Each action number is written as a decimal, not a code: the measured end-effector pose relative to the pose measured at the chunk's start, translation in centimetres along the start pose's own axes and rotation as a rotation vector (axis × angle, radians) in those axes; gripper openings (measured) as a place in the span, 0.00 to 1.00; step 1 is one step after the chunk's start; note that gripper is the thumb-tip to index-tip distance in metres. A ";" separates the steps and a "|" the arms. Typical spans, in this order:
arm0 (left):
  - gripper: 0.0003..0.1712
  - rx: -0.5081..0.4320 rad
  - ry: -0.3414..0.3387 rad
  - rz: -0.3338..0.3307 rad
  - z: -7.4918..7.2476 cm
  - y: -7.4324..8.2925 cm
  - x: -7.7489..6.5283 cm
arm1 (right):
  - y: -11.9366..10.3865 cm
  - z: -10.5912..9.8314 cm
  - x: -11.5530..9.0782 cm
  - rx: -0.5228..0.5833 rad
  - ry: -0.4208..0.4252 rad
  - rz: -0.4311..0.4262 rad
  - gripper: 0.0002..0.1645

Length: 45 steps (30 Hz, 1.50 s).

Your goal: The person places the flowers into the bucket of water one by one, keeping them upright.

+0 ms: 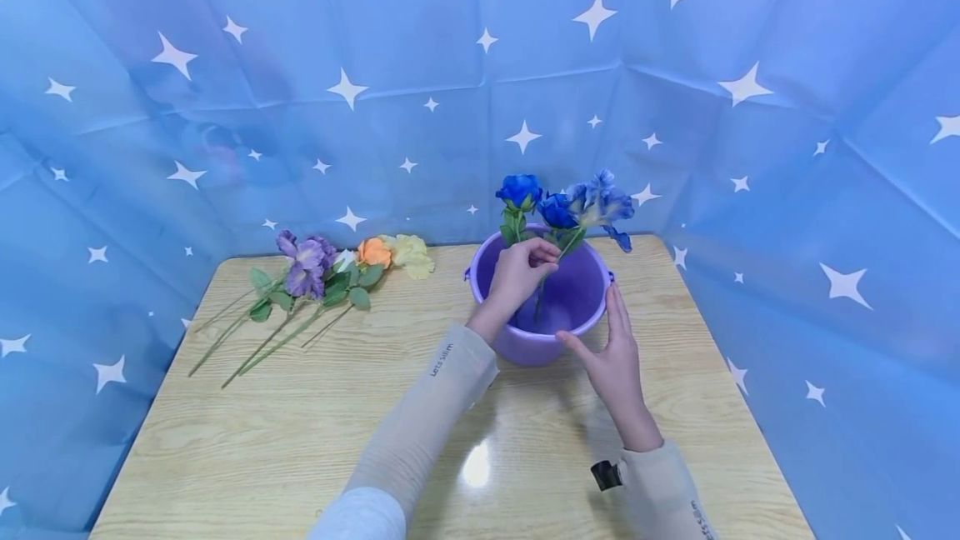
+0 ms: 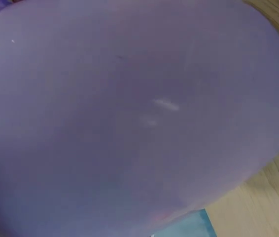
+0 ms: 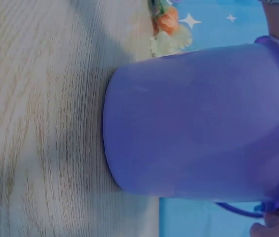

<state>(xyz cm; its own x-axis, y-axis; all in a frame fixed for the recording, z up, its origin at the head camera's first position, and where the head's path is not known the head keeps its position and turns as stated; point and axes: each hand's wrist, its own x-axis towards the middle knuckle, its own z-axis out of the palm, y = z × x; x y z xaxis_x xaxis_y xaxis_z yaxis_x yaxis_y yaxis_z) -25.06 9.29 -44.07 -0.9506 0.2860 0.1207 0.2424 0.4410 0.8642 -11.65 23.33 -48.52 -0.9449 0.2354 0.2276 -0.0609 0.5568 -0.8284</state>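
Observation:
A purple bucket (image 1: 528, 348) stands upright toward the back right of the table; its side fills the left wrist view. Over its opening, my left hand (image 1: 517, 273) pinches the green stem of a pale-blue artificial flower (image 1: 600, 202) between thumb and fingers. Two deeper blue flowers lean in the bucket: one blue rose (image 1: 519, 190) at the back left and another blue bloom (image 1: 557, 211) beside the pale one. Against the bucket's right front rim rests my right hand (image 1: 617, 357), fingers extended and thumb spread apart. The right wrist view shows the bucket's outer wall (image 3: 193, 123).
On the left of the wooden table (image 1: 285, 457) lie several artificial flowers: a purple one (image 1: 306, 263), an orange one (image 1: 374, 252) and a pale-yellow one (image 1: 409, 257), stems toward the front left. A blue star-patterned cloth (image 1: 420, 40) hangs around the table's back and sides.

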 end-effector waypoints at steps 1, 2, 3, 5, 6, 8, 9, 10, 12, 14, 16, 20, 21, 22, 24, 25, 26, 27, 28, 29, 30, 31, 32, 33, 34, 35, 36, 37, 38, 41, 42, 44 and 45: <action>0.06 0.011 -0.008 -0.008 0.0 0.0 0.0 | 0.0 0.0 0.0 0.000 0.001 -0.001 0.65; 0.06 0.022 -0.016 -0.017 0.0 0.0 -0.1 | -0.1 0.0 0.0 -0.001 0.001 -0.001 0.65; 0.07 0.032 -0.024 -0.026 0.0 0.0 -0.1 | -0.1 0.0 0.0 -0.001 0.001 -0.001 0.65; 0.07 0.041 -0.030 -0.039 0.0 0.0 -0.1 | -0.1 0.0 -0.1 0.001 0.003 -0.002 0.65; 0.07 0.039 -0.029 -0.041 0.0 0.0 -0.2 | -0.1 0.1 -0.1 0.004 0.004 -0.004 0.65; 0.07 0.030 -0.023 -0.040 -0.1 -0.1 -0.2 | -0.2 0.2 -0.1 0.007 0.010 -0.008 0.64; 0.07 0.021 -0.021 -0.036 -0.2 -0.1 -0.2 | -0.2 0.2 -0.1 0.009 0.015 -0.009 0.64; 0.07 0.015 -0.016 -0.029 -0.3 -0.1 -0.1 | -0.2 0.3 -0.1 0.012 0.020 -0.009 0.63; 0.07 0.002 -0.004 -0.019 -0.4 -0.3 -0.1 | -0.3 0.4 -0.1 0.017 0.029 -0.008 0.62; 0.07 -0.011 0.010 -0.013 -0.6 -0.4 -0.1 | -0.3 0.5 -0.1 0.019 0.029 0.002 0.62; 0.07 -0.017 0.028 -0.006 -0.8 -0.5 -0.2 | -0.3 0.6 -0.2 0.021 0.028 0.009 0.62; 0.07 -0.039 0.061 0.021 -1.4 -0.5 -0.3 | -0.3 0.7 -0.2 0.023 0.030 0.010 0.62; 0.07 -0.044 0.066 0.031 -1.6 -0.4 -0.3 | -0.3 0.8 -0.2 0.024 0.033 0.008 0.62; 0.07 -0.052 0.070 0.039 -1.8 -0.4 -0.4 | -0.3 0.8 -0.2 0.024 0.038 0.004 0.62; 0.07 -0.069 0.075 0.052 -2.2 -0.2 -0.5 | -0.3 1.0 -0.3 0.016 0.052 -0.004 0.62; 0.08 -0.078 0.075 0.062 -2.5 -0.2 -0.6 | -0.3 1.0 -0.4 0.013 0.061 -0.007 0.61; 0.08 -0.083 0.075 0.066 -2.7 -0.1 -0.6 | -0.4 1.1 -0.5 0.005 0.073 -0.012 0.61; 0.08 -0.091 0.074 0.070 -3.0 0.0 -0.7 | -0.4 1.2 -0.6 -0.003 0.086 -0.018 0.60; 0.08 -0.098 0.073 0.073 -3.3 0.0 -0.8 | -0.5 1.3 -0.8 -0.016 0.103 -0.024 0.59; 0.09 -0.106 0.074 0.077 -3.5 0.0 -0.8 | -0.5 1.4 -1.0 -0.028 0.125 -0.035 0.58; 0.09 -0.111 0.074 0.080 -3.8 0.1 -0.9 | -0.6 1.5 -1.2 -0.042 0.148 -0.048 0.56; 0.09 -0.118 0.077 0.085 -4.1 0.1 -0.9 | -0.7 1.6 -1.4 -0.052 0.173 -0.065 0.55; 0.10 -0.127 0.080 0.085 -4.5 0.0 -1.0 | -0.7 1.7 -1.6 -0.062 0.197 -0.084 0.53; 0.10 -0.136 0.085 0.086 -4.8 0.0 -1.0 | -0.8 1.8 -1.8 -0.068 0.219 -0.105 0.52; 0.11 -0.139 0.089 0.085 -5.1 -0.1 -1.1 | -0.8 1.9 -2.0 -0.074 0.241 -0.126 0.51; 0.11 -0.145 0.092 0.084 -5.5 -0.1 -1.1 | -0.9 1.9 -2.1 -0.074 0.260 -0.147 0.50; 0.12 -0.150 0.092 0.082 -5.8 -0.2 -1.2 | -1.0 2.0 -2.2 -0.073 0.273 -0.162 0.50; 0.13 -0.155 0.094 0.079 -6.1 -0.3 -1.2 | -1.0 2.1 -2.3 -0.069 0.282 -0.172 0.50; 0.12 -0.161 0.095 0.075 -6.5 -0.3 -1.3 | -1.1 2.2 -2.4 -0.064 0.286 -0.176 0.50; 0.12 -0.172 0.107 0.061 -7.4 -0.6 -1.4 | -1.4 2.5 -2.6 -0.059 0.277 -0.145 0.51; 0.11 -0.176 0.115 0.057 -7.7 -0.8 -1.5 | -1.6 2.7 -2.6 -0.056 0.266 -0.127 0.52; 0.11 -0.184 0.132 0.048 -8.3 -1.1 -1.6 | -1.9 3.0 -2.7 -0.046 0.241 -0.087 0.54; 0.11 -0.189 0.138 0.043 -8.6 -1.3 -1.7 | -2.0 3.3 -2.7 -0.040 0.233 -0.066 0.55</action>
<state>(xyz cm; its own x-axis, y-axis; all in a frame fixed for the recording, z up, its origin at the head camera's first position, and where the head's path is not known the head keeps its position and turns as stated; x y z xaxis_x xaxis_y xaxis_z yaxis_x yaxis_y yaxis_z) -25.41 0.96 -41.18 -0.9608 0.1766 0.2138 0.2550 0.2602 0.9313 -10.06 18.98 -49.10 -0.8392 0.3723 0.3964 -0.1027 0.6073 -0.7878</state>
